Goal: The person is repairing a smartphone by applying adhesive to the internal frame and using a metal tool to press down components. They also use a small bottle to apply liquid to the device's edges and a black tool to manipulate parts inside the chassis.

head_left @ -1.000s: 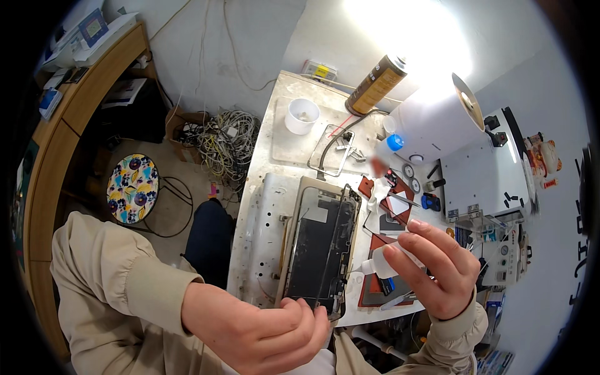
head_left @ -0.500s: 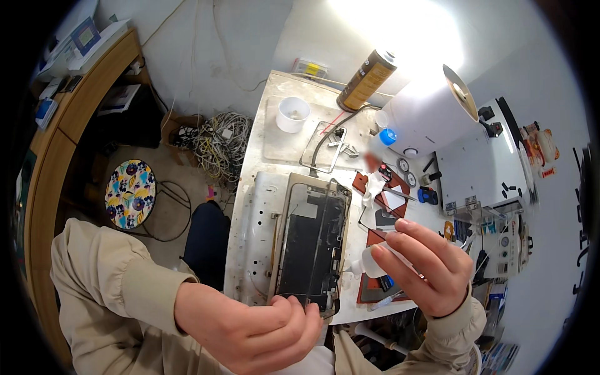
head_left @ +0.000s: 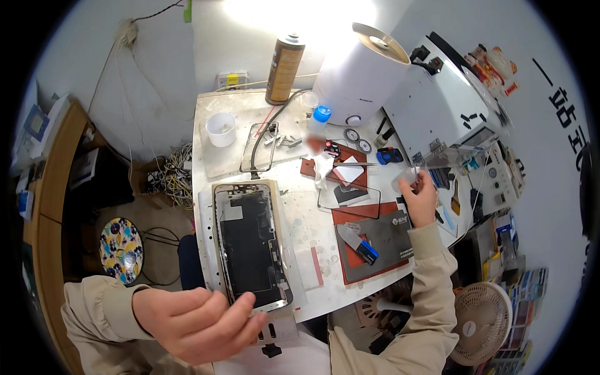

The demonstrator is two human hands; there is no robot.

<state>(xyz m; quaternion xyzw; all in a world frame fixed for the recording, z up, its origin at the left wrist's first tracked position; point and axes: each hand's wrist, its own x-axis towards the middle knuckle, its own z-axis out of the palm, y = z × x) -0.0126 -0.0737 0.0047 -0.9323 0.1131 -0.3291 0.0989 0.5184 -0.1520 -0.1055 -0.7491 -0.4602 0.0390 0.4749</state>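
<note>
An opened black phone screen assembly (head_left: 240,244) lies on a metal heating plate (head_left: 206,219) at the table's near left. My left hand (head_left: 200,322) is curled at the screen's lower edge; whatever its fingers hold is hidden. My right hand (head_left: 420,200) reaches to the table's right side, its fingers round a translucent bottle (head_left: 406,180), beside small tools. Left of that hand, a thin black frame (head_left: 347,212) lies over a red and grey mat (head_left: 387,250), on which a blue-handled blade (head_left: 362,247) rests.
A white cup (head_left: 220,131), spray can (head_left: 281,72) and white cylindrical appliance (head_left: 359,75) stand at the back. A white machine (head_left: 444,106) is at the right, a fan (head_left: 481,319) below. Tangled cables (head_left: 169,181) and a patterned stool (head_left: 122,250) are left of the table.
My right hand has moved forward and right with the bottle, away from the screen. My left hand stays at the screen's lower edge. The view has swung to the right.
</note>
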